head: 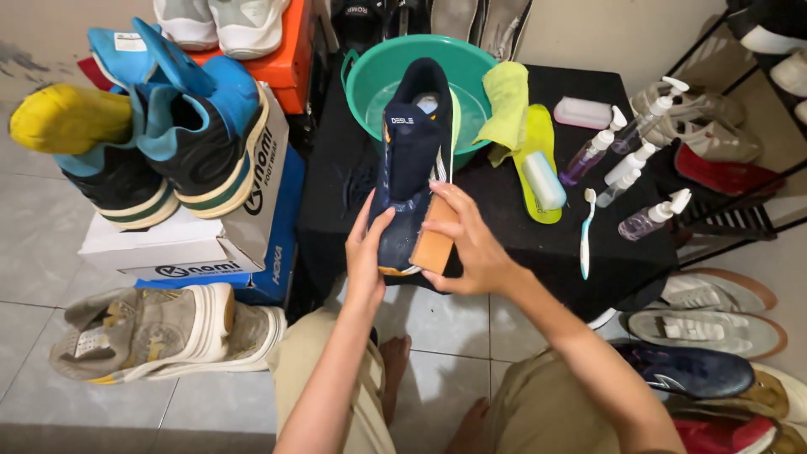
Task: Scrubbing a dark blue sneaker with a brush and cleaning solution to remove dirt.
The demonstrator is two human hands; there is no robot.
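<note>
Head view: the left hand (367,252) is gripping the dark navy sneaker (412,160) over the black table's (504,244) near edge, long axis running toward the green basin (361,76); the right hand (471,240) is pressing a tan sponge block (435,235) against its side.

a white shoebox (181,244) sits atop a blue box (273,261) at left; an orange box (290,59) stands behind.
</note>
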